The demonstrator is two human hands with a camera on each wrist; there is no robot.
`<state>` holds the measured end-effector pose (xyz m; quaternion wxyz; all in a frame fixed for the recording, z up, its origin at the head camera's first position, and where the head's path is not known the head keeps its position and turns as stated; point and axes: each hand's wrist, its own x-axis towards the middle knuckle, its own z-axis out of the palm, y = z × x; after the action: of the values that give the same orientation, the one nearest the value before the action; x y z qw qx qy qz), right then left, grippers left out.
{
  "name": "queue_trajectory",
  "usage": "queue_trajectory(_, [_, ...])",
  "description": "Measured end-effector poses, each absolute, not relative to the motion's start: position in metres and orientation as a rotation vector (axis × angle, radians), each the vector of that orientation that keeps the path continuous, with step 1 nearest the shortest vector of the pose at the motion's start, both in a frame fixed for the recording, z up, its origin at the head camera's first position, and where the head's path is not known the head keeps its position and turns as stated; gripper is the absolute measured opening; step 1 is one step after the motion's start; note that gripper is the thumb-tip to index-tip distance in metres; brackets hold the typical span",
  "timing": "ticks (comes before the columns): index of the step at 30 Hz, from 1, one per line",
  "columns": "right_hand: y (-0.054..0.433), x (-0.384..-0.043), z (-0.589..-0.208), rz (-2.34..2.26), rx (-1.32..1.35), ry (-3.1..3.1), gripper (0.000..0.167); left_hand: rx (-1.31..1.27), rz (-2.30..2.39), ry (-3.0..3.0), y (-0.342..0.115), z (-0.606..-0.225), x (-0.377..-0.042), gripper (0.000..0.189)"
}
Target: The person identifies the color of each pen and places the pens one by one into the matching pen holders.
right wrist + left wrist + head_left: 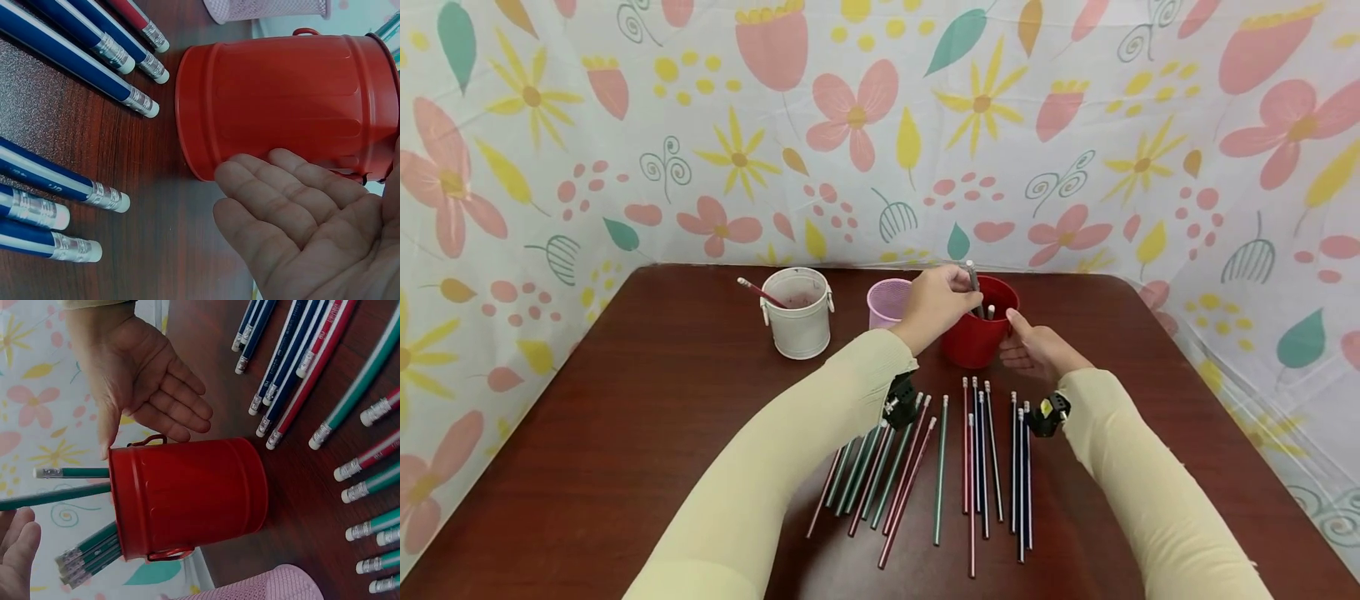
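Observation:
A red metal bucket [973, 346] stands near the back of the table with several green pencils [92, 553] leaning in it. My left hand [934, 302] reaches over its mouth, thumb and fingers pinching a green pencil [62, 496] whose lower end is inside the rim. The far end of that pencil runs out of the left wrist view. Along the bucket's right side lies my right hand [1037, 346], palm turned up and fingers extended, with its thumb at the rim by the small handle [149, 440].
A pink mesh cup [887, 302] stands left of the bucket, partly behind the left arm. Farther left is a white pail [801, 329] with a red pencil [760, 292] leaning out. Red, green and blue pencils [940, 475] lie in front on the dark table [662, 433].

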<state>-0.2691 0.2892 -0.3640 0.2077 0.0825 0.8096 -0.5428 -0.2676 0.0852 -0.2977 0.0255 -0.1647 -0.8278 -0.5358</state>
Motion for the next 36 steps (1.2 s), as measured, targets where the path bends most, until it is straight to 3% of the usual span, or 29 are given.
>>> queue_trajectory(9, [0.287, -0.270, -0.365, -1.509, 0.214, 2.268, 0.084, -0.527, -1.601, -2.632, 0.087, -0.305, -0.274, 0.022])
queue_trajectory(18, [0.283, -0.270, -0.371, -1.499, 0.247, 2.274, 0.086, -0.563, -1.369, -2.653, 0.081, -0.331, -0.279, 0.018])
queue_trajectory(36, [0.289, -0.271, -0.368, -1.504, 0.227, 2.284, 0.089, -0.376, -1.566, -2.494, 0.096, -0.329, -0.285, 0.017])
